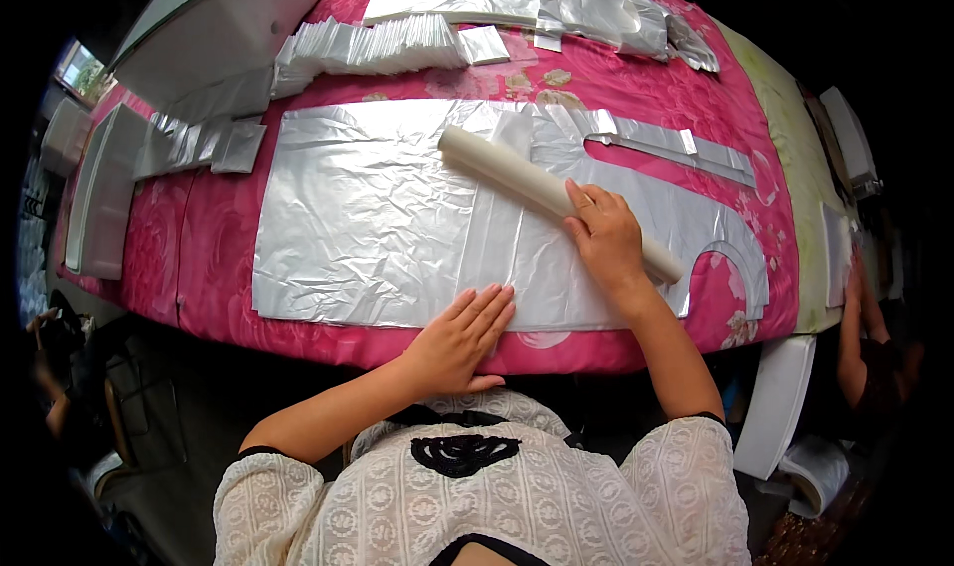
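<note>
Right hand (608, 236) is gripping a cream-coloured tube (507, 173) — left hand (459, 339) is lying flat

And the right hand is curling over the tube's nearer half, thumb and fingers closing around it, while the tube is slanting across a broad spread of silvery plastic film (348, 218). One end is pointing up and away to the left; the other is showing just beyond the right wrist. Down at the near edge, the left hand is resting palm-down, its fingers straight and close together on the film, thumb sitting apart by the table's edge.

Rounded cut-outs are opening at the film's right end, and a pink floral cloth (219, 288) is showing through them. Beyond, a fanned row of folded plastic packets (373, 49) is leaning beside a white box (224, 34) — and over on the far right, a co-worker's hand (855, 278) is reaching to the table.
</note>
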Motion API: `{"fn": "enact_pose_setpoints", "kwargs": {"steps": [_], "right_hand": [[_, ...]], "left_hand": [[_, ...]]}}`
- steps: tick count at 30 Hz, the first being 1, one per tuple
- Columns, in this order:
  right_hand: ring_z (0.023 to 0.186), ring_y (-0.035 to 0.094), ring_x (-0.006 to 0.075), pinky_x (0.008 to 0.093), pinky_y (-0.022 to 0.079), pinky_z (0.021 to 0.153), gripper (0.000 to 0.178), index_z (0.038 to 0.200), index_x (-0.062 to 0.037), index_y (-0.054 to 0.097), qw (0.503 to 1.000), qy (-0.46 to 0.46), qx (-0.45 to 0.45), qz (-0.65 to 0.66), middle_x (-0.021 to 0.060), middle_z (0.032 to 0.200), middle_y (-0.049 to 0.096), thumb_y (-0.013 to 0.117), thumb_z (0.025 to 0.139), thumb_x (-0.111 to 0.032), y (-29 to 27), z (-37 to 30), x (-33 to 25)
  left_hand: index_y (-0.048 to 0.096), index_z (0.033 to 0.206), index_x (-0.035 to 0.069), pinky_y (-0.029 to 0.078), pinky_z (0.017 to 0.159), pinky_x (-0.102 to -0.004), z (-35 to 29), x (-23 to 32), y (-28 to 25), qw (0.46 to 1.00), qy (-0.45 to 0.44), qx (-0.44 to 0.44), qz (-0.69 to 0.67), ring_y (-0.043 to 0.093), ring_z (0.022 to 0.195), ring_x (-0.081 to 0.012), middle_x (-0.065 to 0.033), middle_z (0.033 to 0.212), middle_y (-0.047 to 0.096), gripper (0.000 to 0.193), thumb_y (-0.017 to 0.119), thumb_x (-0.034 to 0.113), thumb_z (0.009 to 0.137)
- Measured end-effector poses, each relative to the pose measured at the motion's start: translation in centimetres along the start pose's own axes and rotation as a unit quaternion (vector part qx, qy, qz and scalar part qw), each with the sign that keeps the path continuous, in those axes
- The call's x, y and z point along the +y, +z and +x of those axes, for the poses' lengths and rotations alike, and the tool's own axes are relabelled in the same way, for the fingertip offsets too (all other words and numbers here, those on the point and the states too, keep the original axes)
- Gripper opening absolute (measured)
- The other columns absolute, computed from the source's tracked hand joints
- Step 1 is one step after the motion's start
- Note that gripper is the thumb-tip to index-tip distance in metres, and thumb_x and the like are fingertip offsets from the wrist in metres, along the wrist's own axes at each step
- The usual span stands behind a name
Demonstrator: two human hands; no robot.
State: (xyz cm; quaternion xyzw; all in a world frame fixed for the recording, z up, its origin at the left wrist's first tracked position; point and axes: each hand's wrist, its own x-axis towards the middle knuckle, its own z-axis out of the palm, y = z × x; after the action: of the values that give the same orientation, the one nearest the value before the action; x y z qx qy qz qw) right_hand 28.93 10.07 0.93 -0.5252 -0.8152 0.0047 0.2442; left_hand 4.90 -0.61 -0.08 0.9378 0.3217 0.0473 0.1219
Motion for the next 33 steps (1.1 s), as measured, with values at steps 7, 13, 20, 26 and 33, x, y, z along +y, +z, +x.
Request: {"fn": "enact_pose_setpoints", "kwargs": {"steps": [7, 13, 20, 26, 33], "right_hand": [[0.094, 0.054, 0.0262, 0.036, 0.046, 0.081, 0.046, 0.122, -0.0111, 0.056, 0.995, 0.091, 0.026, 0.035, 0.0078, 0.105, 0.059, 0.066, 0.077, -0.013, -2.5, 0.1, 2.8], [0.099, 0.055, 0.0275, 0.0385, 0.044, 0.086, 0.047, 0.116, -0.0121, 0.059, 0.978, -0.128, -0.099, 0.135, 0.0083, 0.109, 0.06, 0.067, 0.07, -0.007, -0.5, -1.8, -5.7], [0.098, 0.055, 0.0269, 0.0392, 0.04, 0.089, 0.043, 0.116, -0.0118, 0.06, 0.987, -0.117, -0.007, 0.108, 0.0066, 0.109, 0.061, 0.065, 0.073, -0.006, 3.1, 4.8, -3.5], [0.103, 0.054, 0.0251, 0.0375, 0.038, 0.094, 0.041, 0.115, -0.0122, 0.061, 0.994, -0.074, 0.025, 0.082, 0.0068, 0.109, 0.061, 0.064, 0.075, -0.007, 5.0, 9.3, -0.1], [0.114, 0.049, 0.0304, 0.0378, 0.042, 0.096, 0.048, 0.115, -0.0049, 0.058, 0.932, -0.153, -0.172, 0.279, 0.0114, 0.123, 0.054, 0.054, 0.068, 0.007, 2.1, 1.3, -4.9]], "left_hand": [[0.032, 0.134, -0.008, 0.017, 0.11, -0.0435, -0.1, 0.7, 0.6, 1.0, -0.005, 0.012, 0.0, 0.023, 0.136, -0.0328, -0.0215, 0.144, 0.026, 0.086, 0.05, 0.056, 0.079], [0.04, 0.13, -0.006, 0.026, 0.105, -0.0459, -0.3, 3.2, 2.9, 0.992, -0.032, 0.061, 0.106, 0.034, 0.13, -0.0334, -0.0211, 0.14, 0.035, 0.061, 0.053, 0.026, 0.079], [0.037, 0.133, -0.003, 0.024, 0.107, -0.0429, -0.5, 3.7, 3.1, 0.992, -0.041, 0.035, 0.111, 0.03, 0.133, -0.0314, -0.0195, 0.142, 0.032, 0.054, 0.042, 0.021, 0.085], [0.038, 0.132, -0.004, 0.027, 0.107, -0.0441, -1.2, 2.0, 1.9, 0.996, 0.025, 0.064, -0.064, 0.03, 0.133, -0.0322, -0.0199, 0.142, 0.031, 0.058, 0.052, 0.011, 0.078], [0.055, 0.116, -0.001, 0.032, 0.106, -0.039, -3.3, -1.6, 1.2, 0.98, 0.111, 0.041, -0.162, 0.04, 0.126, -0.0267, -0.0146, 0.136, 0.041, 0.039, 0.054, 0.011, 0.079]]}}
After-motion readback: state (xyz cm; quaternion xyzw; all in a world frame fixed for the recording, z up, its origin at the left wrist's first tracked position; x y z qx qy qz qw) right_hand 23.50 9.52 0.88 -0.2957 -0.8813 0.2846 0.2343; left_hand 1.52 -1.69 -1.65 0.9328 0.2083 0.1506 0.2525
